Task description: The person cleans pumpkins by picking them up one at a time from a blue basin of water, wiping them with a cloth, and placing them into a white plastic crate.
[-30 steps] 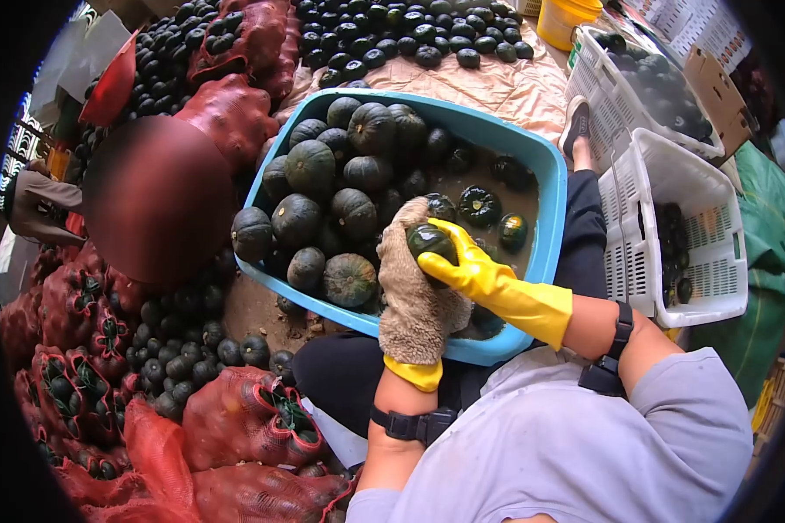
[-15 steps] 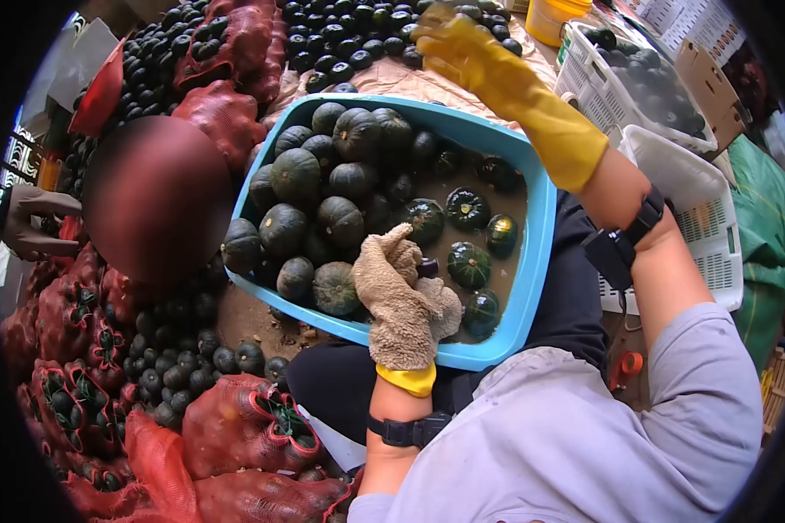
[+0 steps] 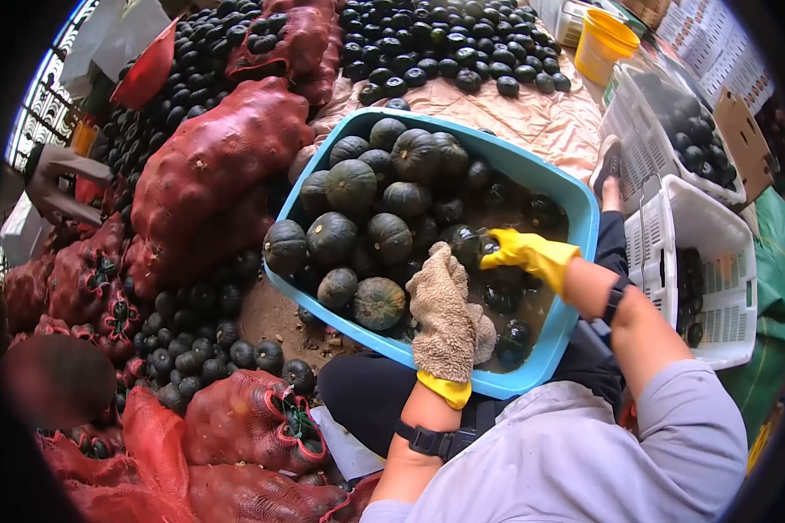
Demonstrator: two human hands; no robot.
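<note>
A blue tub [image 3: 532,383] holds dark green squashes [image 3: 351,185] heaped on its left side, with more lying in murky water on the right. My left hand [image 3: 445,314] wears a shaggy beige cloth mitt over a yellow glove. It is inside the tub's near side, and the mitt hides its fingers. In a yellow rubber glove, my right hand [image 3: 527,255] reaches into the tub from the right. Its bent fingers close on the side of a wet squash [image 3: 463,245], just beyond the tip of the mitt.
Red mesh sacks [image 3: 214,157] of squashes and loose squashes [image 3: 188,362] lie on the left. Many more squashes [image 3: 449,48] cover a sheet at the back. White crates [image 3: 715,288] and a yellow bucket [image 3: 603,48] stand on the right. A person's gloved hand [image 3: 66,179] shows far left.
My right hand has come down from above the tub's far edge to a squash in the water. The mitted left hand stays in the tub. The view has shifted.
</note>
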